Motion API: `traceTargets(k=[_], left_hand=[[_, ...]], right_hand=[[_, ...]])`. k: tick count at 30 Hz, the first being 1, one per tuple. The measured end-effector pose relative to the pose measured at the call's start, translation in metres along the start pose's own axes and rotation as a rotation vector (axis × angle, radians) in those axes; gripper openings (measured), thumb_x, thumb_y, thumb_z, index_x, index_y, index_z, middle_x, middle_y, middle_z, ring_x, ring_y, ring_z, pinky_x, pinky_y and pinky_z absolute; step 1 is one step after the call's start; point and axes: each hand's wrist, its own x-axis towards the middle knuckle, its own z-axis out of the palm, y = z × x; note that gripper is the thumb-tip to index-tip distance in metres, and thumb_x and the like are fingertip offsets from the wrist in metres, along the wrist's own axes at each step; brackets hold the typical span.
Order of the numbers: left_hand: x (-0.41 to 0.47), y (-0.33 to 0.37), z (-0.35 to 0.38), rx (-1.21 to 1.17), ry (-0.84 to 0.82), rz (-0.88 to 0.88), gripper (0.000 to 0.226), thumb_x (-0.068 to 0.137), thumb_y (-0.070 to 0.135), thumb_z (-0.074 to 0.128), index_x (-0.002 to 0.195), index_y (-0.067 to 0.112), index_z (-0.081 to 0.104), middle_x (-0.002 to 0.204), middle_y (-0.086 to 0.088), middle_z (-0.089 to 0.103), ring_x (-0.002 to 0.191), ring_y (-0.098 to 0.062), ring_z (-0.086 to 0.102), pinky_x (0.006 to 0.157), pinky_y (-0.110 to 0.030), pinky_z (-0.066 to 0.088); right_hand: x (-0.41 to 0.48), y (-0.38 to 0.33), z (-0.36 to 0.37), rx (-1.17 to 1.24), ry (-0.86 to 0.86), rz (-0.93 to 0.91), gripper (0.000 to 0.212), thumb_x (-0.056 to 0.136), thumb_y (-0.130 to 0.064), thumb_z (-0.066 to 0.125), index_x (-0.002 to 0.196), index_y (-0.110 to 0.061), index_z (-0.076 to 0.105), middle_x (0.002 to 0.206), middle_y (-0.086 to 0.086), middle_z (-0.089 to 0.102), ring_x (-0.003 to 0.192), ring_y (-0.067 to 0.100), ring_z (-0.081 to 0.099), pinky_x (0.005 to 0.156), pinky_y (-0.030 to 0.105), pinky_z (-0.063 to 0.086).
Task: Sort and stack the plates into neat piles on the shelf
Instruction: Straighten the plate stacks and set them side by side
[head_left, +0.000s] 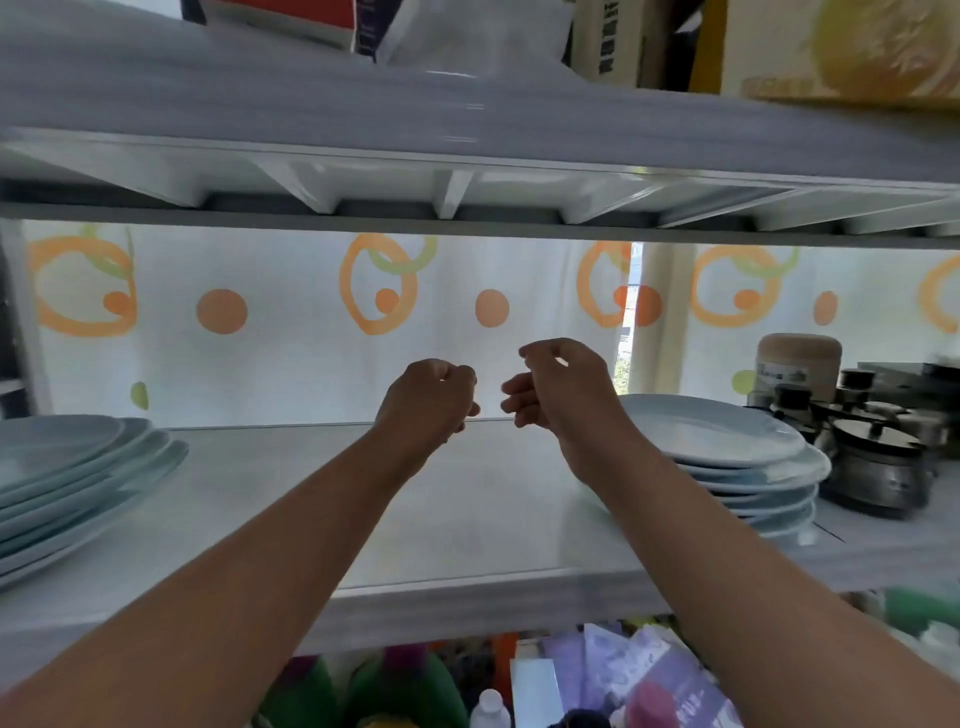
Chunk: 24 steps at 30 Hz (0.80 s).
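We see 2 piles of pale blue plates on the shelf (467, 519): the left pile (78, 478) at the left edge of the view, fanned and sloping, and the right pile (727, 457) sitting more squarely, just beside a cluster of dark metal lidded pots (872, 467).

We judge the plates as glazed ceramic: stiff, smooth, slippery, breakable, and heavy once several are lifted together. Best hold is likely at opposite rims, thumbs on top and fingers under, taking few at a time.

Our left hand (428, 402) and right hand (563, 387) hover over the bare middle of the shelf, close to each other but apart. Both are loosely curled, fingers bent in, holding nothing that we can make out; the backlight from the patterned curtain (291, 322) makes the fingertips hard to read.

The right pile lies just beside the right wrist, partly behind the forearm. The left pile is well apart from the left hand. Neither hand touches a plate.
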Motion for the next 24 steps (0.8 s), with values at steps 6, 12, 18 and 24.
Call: traceTargets(k=[6, 12, 18, 24], left_hand=[[0.006, 0.015, 0.068, -0.272, 0.033, 0.044, 0.024, 0.083, 0.024, 0.041, 0.077, 0.028, 0.064, 0.066, 0.005, 0.059, 0.063, -0.014, 0.055, 0.056, -0.027, 0.043], [0.018, 0.012, 0.116, -0.525, 0.09, 0.111, 0.023, 0.081, 0.019, 0.044, 0.076, 0.029, 0.064, 0.064, 0.008, 0.056, 0.065, -0.011, 0.054, 0.067, -0.033, 0.044], [0.018, -0.025, 0.141, -0.546, 0.09, 0.263, 0.021, 0.079, 0.025, 0.041, 0.086, 0.031, 0.059, 0.093, 0.011, 0.064, 0.09, -0.007, 0.057, 0.081, -0.031, 0.044], [0.025, -0.038, 0.146, -0.704, -0.101, 0.176, 0.029, 0.082, 0.033, 0.042, 0.103, 0.026, 0.061, 0.113, 0.002, 0.062, 0.102, -0.013, 0.057, 0.09, -0.032, 0.042]], right_hand=[[0.005, 0.0, -0.058, -0.104, 0.161, -0.057, 0.016, 0.088, -0.016, 0.046, 0.097, -0.011, 0.058, 0.06, 0.003, 0.065, 0.046, 0.014, 0.061, 0.045, 0.025, 0.047], [0.009, 0.004, -0.116, -0.269, 0.373, -0.124, 0.016, 0.087, -0.017, 0.048, 0.091, -0.014, 0.063, 0.063, 0.0, 0.065, 0.051, 0.012, 0.06, 0.051, 0.029, 0.049], [0.009, 0.006, -0.166, -0.576, 0.573, -0.211, 0.009, 0.086, -0.025, 0.053, 0.086, -0.022, 0.061, 0.084, -0.007, 0.064, 0.082, 0.015, 0.058, 0.067, 0.026, 0.043], [0.01, 0.023, -0.196, -0.657, 0.627, -0.076, 0.023, 0.086, -0.025, 0.052, 0.108, -0.019, 0.057, 0.118, 0.009, 0.057, 0.101, 0.024, 0.056, 0.084, 0.037, 0.047]])
